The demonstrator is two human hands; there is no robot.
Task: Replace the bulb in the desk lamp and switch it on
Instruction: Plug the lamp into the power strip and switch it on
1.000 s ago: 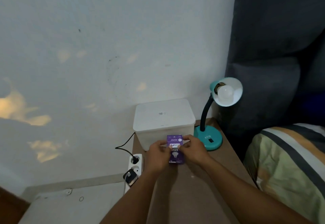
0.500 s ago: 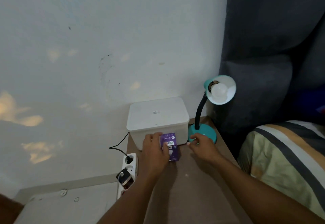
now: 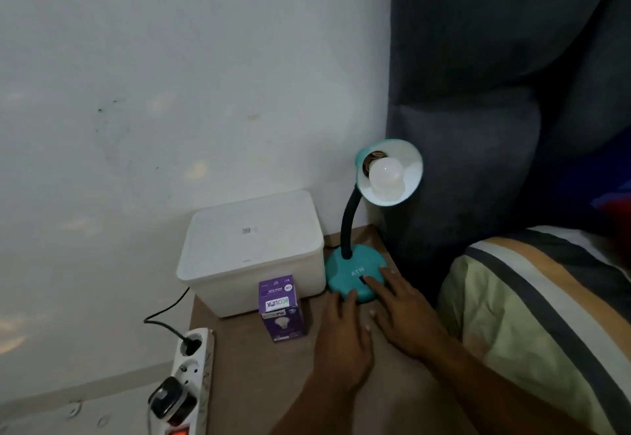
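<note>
Teal desk lamp (image 3: 355,274) with a bendy black neck stands at the back right of my brown table (image 3: 259,376), its round white bulb (image 3: 386,176) dark. My right hand (image 3: 403,315) lies open, fingers on the lamp's base (one by the black switch). My left hand (image 3: 345,335) is open too, fingertips touching the base rim, holding nothing. A small purple bulb box (image 3: 281,310) stands just left, against a white plastic tub (image 3: 251,250).

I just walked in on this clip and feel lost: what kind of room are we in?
Most likely a bedroom, at a bedside table. A striped pillow or bedding lies on the right, beside a dark padded headboard, and a small teal desk lamp stands against the bare wall.
</note>
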